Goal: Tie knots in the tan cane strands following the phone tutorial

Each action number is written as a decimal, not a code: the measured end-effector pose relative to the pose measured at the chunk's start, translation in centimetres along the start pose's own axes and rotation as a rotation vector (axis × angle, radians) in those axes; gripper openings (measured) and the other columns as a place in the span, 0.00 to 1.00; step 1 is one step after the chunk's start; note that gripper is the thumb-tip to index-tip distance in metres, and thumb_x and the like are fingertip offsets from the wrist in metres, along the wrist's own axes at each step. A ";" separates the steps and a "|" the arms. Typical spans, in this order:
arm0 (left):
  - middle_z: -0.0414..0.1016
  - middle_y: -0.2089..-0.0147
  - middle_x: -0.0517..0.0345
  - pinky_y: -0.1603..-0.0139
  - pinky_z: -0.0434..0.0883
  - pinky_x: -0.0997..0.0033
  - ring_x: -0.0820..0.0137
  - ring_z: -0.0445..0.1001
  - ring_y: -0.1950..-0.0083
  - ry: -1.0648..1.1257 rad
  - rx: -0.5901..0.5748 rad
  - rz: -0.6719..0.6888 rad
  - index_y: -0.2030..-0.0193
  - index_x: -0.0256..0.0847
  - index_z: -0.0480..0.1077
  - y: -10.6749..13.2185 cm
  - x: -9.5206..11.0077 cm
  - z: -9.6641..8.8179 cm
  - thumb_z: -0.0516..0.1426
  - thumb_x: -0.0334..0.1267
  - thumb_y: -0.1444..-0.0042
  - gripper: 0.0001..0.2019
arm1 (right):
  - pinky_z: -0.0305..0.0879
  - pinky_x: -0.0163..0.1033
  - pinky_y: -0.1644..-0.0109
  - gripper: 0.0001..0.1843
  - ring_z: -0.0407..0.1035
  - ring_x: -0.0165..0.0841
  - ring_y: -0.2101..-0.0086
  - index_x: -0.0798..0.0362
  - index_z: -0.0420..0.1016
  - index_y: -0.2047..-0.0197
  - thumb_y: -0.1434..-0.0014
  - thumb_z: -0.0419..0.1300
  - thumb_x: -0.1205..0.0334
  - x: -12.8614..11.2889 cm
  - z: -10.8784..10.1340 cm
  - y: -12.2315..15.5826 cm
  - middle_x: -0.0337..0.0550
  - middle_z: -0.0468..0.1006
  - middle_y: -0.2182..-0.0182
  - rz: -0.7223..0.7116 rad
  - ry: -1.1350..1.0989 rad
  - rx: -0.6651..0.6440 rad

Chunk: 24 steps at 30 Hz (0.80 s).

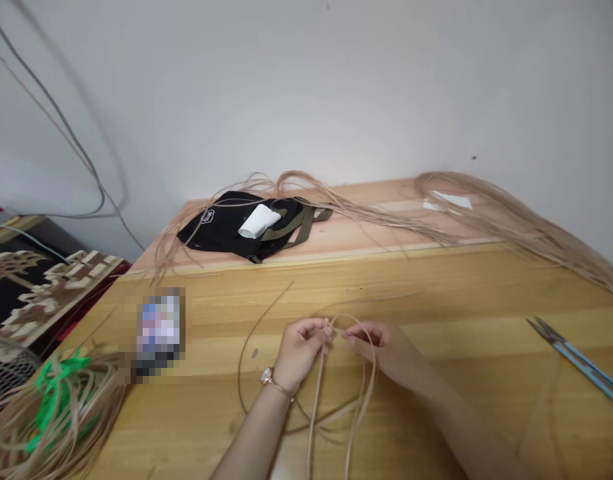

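Thin tan strands (313, 407), which look like rattan or cane, loop between my two hands above the wooden table. My left hand (301, 347), with a watch (267, 377) at its wrist, pinches the strands near a crossing point. Close to its right, my right hand (373, 343) has thumb and fingers closed on a strand of the same loop. Long ends hang down toward me, and a wide curl of strand lies on the tabletop around the left wrist. The exact crossing between the fingertips is too small to make out.
Snips with blue handles (581, 367) lie at the right. A coiled strand bundle with green ties (81, 400) sits front left, near a blurred-out device (159, 330). At the back are a black bag (221, 230), a white roll (259, 220) and more long strands (526, 220).
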<state>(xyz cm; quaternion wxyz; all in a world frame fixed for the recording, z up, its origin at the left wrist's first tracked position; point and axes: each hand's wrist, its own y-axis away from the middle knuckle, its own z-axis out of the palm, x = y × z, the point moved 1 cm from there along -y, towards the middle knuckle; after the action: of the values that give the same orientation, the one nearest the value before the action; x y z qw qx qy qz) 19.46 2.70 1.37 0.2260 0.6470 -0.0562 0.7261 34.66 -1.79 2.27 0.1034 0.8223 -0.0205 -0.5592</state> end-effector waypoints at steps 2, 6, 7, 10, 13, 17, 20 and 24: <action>0.67 0.80 0.60 0.79 0.58 0.80 0.80 0.62 0.81 0.000 0.006 -0.012 0.76 0.31 0.69 0.0 0.0 0.0 0.60 0.39 0.58 0.10 | 0.56 0.31 0.75 0.15 0.63 0.27 0.78 0.56 0.75 0.69 0.47 0.53 0.56 0.2 -0.4 0.3 0.37 0.71 0.80 0.028 -0.034 0.011; 0.68 0.79 0.59 0.78 0.59 0.80 0.80 0.62 0.81 0.018 0.045 -0.042 0.75 0.31 0.70 0.0 0.0 -0.2 0.60 0.38 0.58 0.09 | 0.61 0.33 0.68 0.14 0.66 0.30 0.72 0.55 0.76 0.67 0.49 0.55 0.54 0.3 -2.3 0.6 0.41 0.76 0.72 0.074 -0.100 0.049; 0.67 0.79 0.60 0.78 0.59 0.80 0.80 0.62 0.81 0.024 0.046 -0.043 0.75 0.31 0.70 0.0 0.0 -0.3 0.60 0.38 0.58 0.09 | 0.60 0.33 0.69 0.14 0.66 0.29 0.73 0.54 0.76 0.67 0.50 0.56 0.54 0.4 -3.0 0.7 0.41 0.75 0.73 0.107 -0.095 0.076; 0.67 0.80 0.61 0.78 0.59 0.79 0.80 0.62 0.81 0.051 0.060 -0.042 0.77 0.32 0.69 0.0 0.2 -0.5 0.60 0.39 0.58 0.10 | 0.57 0.31 0.77 0.15 0.61 0.26 0.80 0.56 0.76 0.69 0.54 0.59 0.52 0.9 -5.3 1.2 0.39 0.71 0.81 0.199 -0.098 0.225; 0.67 0.80 0.61 0.78 0.60 0.79 0.80 0.62 0.82 0.060 0.103 -0.033 0.77 0.32 0.69 0.0 0.5 -0.6 0.61 0.39 0.60 0.10 | 0.54 0.31 0.80 0.18 0.57 0.24 0.83 0.57 0.76 0.69 0.58 0.61 0.51 1.2 -7.2 1.7 0.38 0.68 0.82 0.197 -0.141 0.372; 0.67 0.80 0.61 0.79 0.60 0.79 0.80 0.62 0.82 0.041 0.103 -0.010 0.77 0.32 0.69 0.1 0.7 -0.6 0.61 0.40 0.60 0.10 | 0.48 0.31 0.84 0.23 0.51 0.22 0.85 0.56 0.75 0.61 0.59 0.62 0.50 0.8 -8.5 2.3 0.39 0.68 0.82 0.153 -0.149 0.449; 0.67 0.79 0.61 0.78 0.60 0.79 0.80 0.62 0.81 0.050 0.119 0.001 0.76 0.32 0.70 0.3 1.0 -0.7 0.61 0.39 0.60 0.10 | 0.42 0.30 0.85 0.20 0.49 0.21 0.86 0.56 0.75 0.65 0.57 0.60 0.49 0.1 -8.9 2.7 0.37 0.65 0.84 0.165 -0.125 0.320; 0.68 0.79 0.61 0.78 0.62 0.78 0.79 0.62 0.81 0.042 0.136 0.037 0.76 0.33 0.70 0.9 1.9 -0.2 0.60 0.38 0.59 0.09 | 0.45 0.28 0.83 0.13 0.52 0.21 0.85 0.56 0.72 0.73 0.53 0.59 0.53 -0.8 -8.4 3.6 0.35 0.64 0.84 0.151 -0.225 0.072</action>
<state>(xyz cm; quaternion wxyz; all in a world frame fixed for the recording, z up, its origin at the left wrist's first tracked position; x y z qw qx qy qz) 18.81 2.50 3.37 0.1693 0.6441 -0.0139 0.7458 42.41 -3.93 6.66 0.1126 0.7538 -0.1138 -0.6374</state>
